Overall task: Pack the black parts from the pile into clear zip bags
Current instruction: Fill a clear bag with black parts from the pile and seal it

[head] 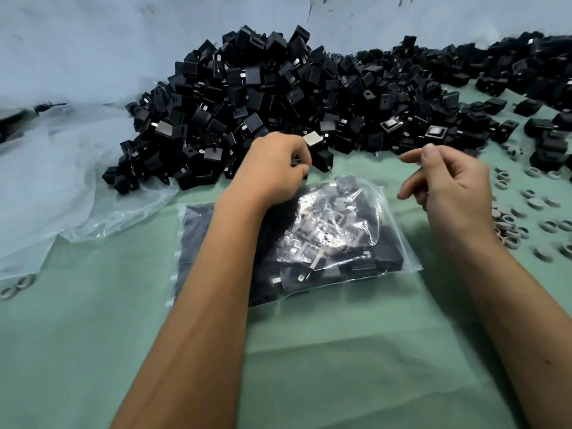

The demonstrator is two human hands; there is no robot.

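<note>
1. A small black part (298, 162) is pinched in the left hand (274, 164) at the near edge of the pile (278, 97), just beyond the zip bag (325, 239); the mouth could be missed and the part dropped on the desk (93, 351).
2. The right hand (448, 184) is held loosely curled, gripping nothing; the bag is left unsteadied and could slide.
3. The bag is seen well filled, lying flat; contents could be spilled if lifted unsealed.
4. Grey rings (526, 221) lying just right could be swept in by mistake.
</note>
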